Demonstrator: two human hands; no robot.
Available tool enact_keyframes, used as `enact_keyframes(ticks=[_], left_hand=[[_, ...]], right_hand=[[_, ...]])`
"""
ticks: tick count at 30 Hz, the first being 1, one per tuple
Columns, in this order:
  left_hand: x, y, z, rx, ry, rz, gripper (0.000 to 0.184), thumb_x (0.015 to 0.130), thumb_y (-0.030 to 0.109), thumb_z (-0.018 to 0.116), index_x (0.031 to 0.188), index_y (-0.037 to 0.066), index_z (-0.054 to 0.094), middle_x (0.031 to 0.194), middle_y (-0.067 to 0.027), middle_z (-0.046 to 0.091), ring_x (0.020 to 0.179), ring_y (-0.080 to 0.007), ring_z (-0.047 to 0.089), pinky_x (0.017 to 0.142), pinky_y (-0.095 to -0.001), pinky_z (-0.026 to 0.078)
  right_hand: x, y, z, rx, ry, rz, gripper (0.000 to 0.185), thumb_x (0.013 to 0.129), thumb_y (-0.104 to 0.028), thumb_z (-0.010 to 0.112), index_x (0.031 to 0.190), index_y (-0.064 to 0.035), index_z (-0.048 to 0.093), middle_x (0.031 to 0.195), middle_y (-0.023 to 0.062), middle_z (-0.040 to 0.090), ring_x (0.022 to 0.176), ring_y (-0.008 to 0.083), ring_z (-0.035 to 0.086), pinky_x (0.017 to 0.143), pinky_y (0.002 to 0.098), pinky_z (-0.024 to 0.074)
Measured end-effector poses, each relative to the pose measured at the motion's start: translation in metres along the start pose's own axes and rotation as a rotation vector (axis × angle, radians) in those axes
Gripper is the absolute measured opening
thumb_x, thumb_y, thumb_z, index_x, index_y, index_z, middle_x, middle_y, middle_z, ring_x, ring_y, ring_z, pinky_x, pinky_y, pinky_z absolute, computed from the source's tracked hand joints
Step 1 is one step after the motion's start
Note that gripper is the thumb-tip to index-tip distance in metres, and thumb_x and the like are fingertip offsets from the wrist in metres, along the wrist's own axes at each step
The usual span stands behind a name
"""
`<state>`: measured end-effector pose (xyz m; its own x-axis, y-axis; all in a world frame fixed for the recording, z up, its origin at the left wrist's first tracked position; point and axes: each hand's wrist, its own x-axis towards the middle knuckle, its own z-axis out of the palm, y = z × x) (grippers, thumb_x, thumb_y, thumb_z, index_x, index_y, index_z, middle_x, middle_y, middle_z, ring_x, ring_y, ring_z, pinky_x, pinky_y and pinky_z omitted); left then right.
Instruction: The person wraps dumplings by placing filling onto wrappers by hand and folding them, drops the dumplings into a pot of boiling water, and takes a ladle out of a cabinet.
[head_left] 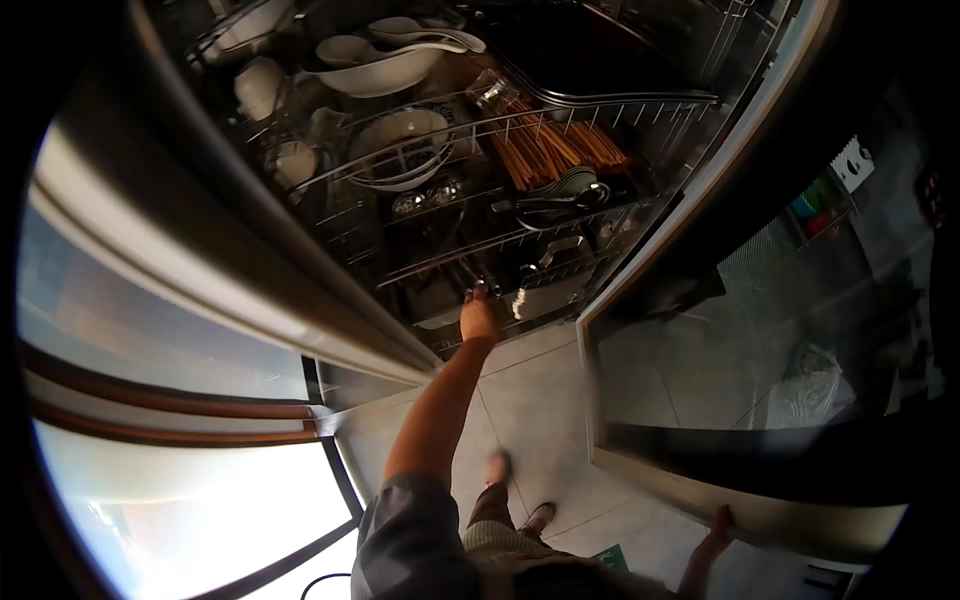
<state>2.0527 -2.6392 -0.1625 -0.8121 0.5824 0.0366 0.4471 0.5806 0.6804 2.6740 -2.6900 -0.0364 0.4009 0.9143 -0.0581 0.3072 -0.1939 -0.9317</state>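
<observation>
My left hand [480,312] reaches into a low part of a dark cabinet with wire racks [440,262]. Its fingers are bent around or against something too dark and small to make out. On the right, my right hand [718,530] rests at the edge of an open glass-panelled door [770,515], its fingers partly hidden by the frame. Above my left hand, a rack holds a bundle of chopsticks [550,145], green spoons or small dishes [572,187] and a patterned bowl [400,140].
White bowls [380,72] with spoons and a dark tray [590,60] lie on the upper rack. A pale door edge [200,250] stands at the left. My feet are on the tiled floor [560,440]. Bright glass panels [200,500] are at the lower left.
</observation>
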Motion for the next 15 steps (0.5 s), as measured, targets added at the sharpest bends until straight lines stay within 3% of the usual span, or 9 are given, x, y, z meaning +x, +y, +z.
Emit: enact_keyframes(ticks=[1,3,4,7,9,10,13,15], left_hand=[[0.016,0.007,0.001,-0.003,-0.013,0.002,0.030,0.093,0.018,0.049,0.121,0.006,0.053,0.114,-0.0250,0.059,0.101,-0.0427,0.062,0.085,-0.0473,0.052],[0.043,0.019,0.005,0.153,-0.086,-0.255,0.034,0.094,0.019,0.048,0.125,0.005,0.047,0.114,-0.0277,0.060,0.103,-0.0411,0.063,0.087,-0.0482,0.052],[0.059,0.014,0.016,0.148,-0.103,-0.250,0.034,0.094,0.019,0.048,0.125,0.005,0.047,0.114,-0.0277,0.060,0.103,-0.0411,0.063,0.087,-0.0482,0.052],[0.090,-0.002,0.037,0.035,-0.067,-0.495,0.041,0.094,0.023,0.048,0.129,0.004,0.042,0.114,-0.0277,0.062,0.105,-0.0401,0.064,0.085,-0.0482,0.054],[0.102,0.001,0.036,0.153,-0.126,-0.520,0.055,0.091,0.037,0.053,0.132,0.001,0.045,0.116,-0.0215,0.065,0.105,-0.0353,0.065,0.089,-0.0453,0.053],[0.101,0.011,0.028,0.160,-0.130,-0.522,0.063,0.088,0.035,0.058,0.136,0.001,0.035,0.112,-0.0203,0.066,0.104,-0.0326,0.066,0.088,-0.0437,0.054],[0.116,-0.011,0.045,-0.002,-0.111,-0.627,0.062,0.086,0.031,0.060,0.134,0.003,0.033,0.112,-0.0211,0.066,0.104,-0.0328,0.067,0.086,-0.0429,0.054],[0.110,-0.015,0.058,-0.043,-0.033,-0.670,0.056,0.086,0.027,0.059,0.131,0.004,0.034,0.114,-0.0243,0.064,0.104,-0.0374,0.065,0.086,-0.0467,0.053]], right_hand=[[-0.001,-0.002,0.001,-0.006,0.003,-0.022,0.041,0.091,-0.015,0.067,0.125,0.0054,0.055,0.120,0.0108,0.057,0.108,0.0208,0.054,0.097,0.0347,0.0443],[0.016,0.029,-0.013,0.013,0.015,-0.026,0.041,0.091,-0.016,0.067,0.125,0.0053,0.055,0.121,0.0109,0.058,0.108,0.0205,0.054,0.097,0.0345,0.0441],[0.023,0.041,-0.021,0.039,0.017,-0.031,0.041,0.092,-0.017,0.066,0.125,0.0053,0.055,0.121,0.0111,0.058,0.108,0.0202,0.054,0.097,0.0343,0.0439],[0.021,0.045,-0.029,-0.055,0.036,-0.023,0.040,0.093,-0.019,0.065,0.124,0.0051,0.056,0.119,0.0104,0.059,0.108,0.0203,0.054,0.097,0.0343,0.0435],[0.018,0.046,-0.031,-0.099,0.044,-0.005,0.040,0.093,-0.020,0.065,0.123,0.0051,0.056,0.119,0.0100,0.059,0.107,0.0203,0.054,0.097,0.0342,0.0433],[0.017,0.043,-0.029,-0.137,0.042,0.016,0.040,0.093,-0.021,0.065,0.123,0.0051,0.057,0.118,0.0096,0.060,0.107,0.0204,0.055,0.097,0.0340,0.0431],[0.007,0.031,-0.027,-0.183,0.052,-0.035,0.041,0.093,-0.022,0.066,0.123,0.0050,0.058,0.118,0.0094,0.060,0.106,0.0204,0.055,0.097,0.0336,0.0428],[0.007,0.025,-0.026,-0.196,0.075,0.014,0.042,0.093,-0.023,0.067,0.123,0.0049,0.058,0.119,0.0095,0.060,0.107,0.0205,0.055,0.098,0.0333,0.0425]])
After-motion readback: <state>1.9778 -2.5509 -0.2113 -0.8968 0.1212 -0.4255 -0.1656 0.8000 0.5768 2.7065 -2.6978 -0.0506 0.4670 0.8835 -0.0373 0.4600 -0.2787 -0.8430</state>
